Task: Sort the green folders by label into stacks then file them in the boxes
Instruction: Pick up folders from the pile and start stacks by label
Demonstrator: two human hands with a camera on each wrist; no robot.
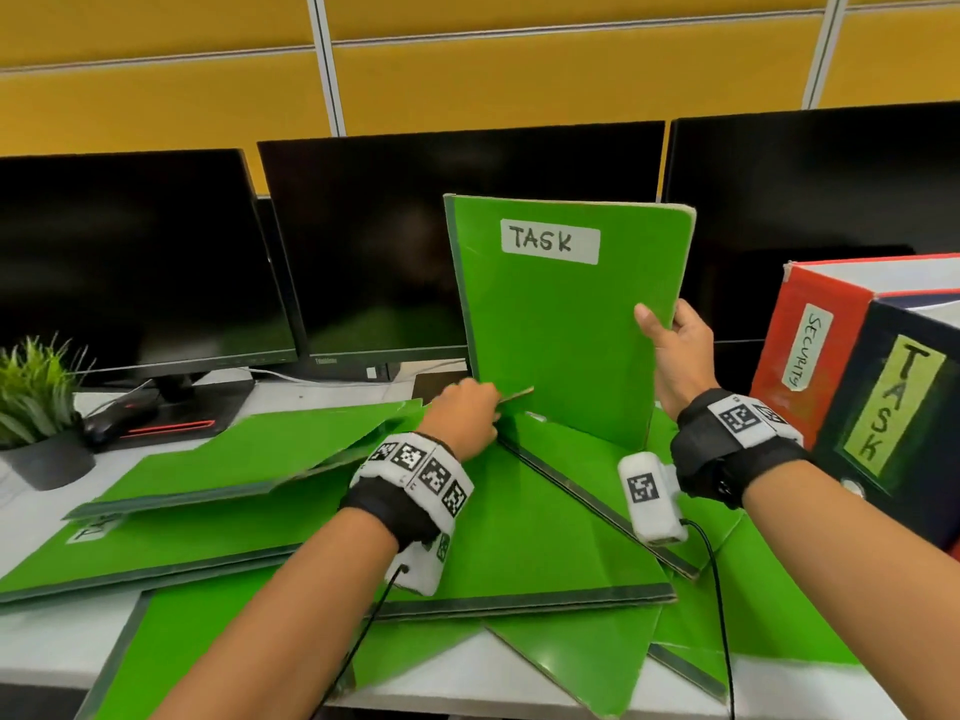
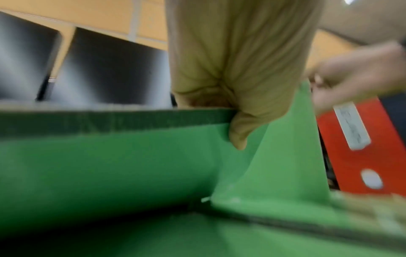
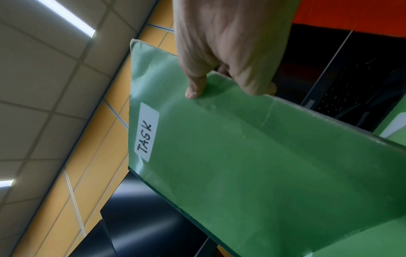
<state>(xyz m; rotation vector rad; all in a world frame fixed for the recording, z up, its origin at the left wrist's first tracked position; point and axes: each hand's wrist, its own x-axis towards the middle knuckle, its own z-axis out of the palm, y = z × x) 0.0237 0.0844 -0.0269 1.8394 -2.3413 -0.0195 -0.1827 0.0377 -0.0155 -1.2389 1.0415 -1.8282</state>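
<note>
A green folder labelled TASK [image 1: 561, 324] [image 3: 241, 156] stands upright over the desk. My right hand [image 1: 675, 335] [image 3: 222, 60] grips its right edge, thumb on the front. My left hand [image 1: 462, 413] [image 2: 232, 83] pinches the edge of another green folder [image 1: 260, 454] [image 2: 110, 121] and lifts that end off the pile. Several more green folders [image 1: 545, 537] lie fanned across the desk. At the right stand a red box labelled SECURITY [image 1: 800, 345] [image 2: 360, 142] and a dark box labelled TASK [image 1: 893, 397].
Three dark monitors [image 1: 374, 241] line the back of the desk under a yellow partition. A small potted plant [image 1: 36, 407] stands at the left, with a black mouse [image 1: 104, 428] beside it. White desk surface [image 1: 52, 641] shows at the front left.
</note>
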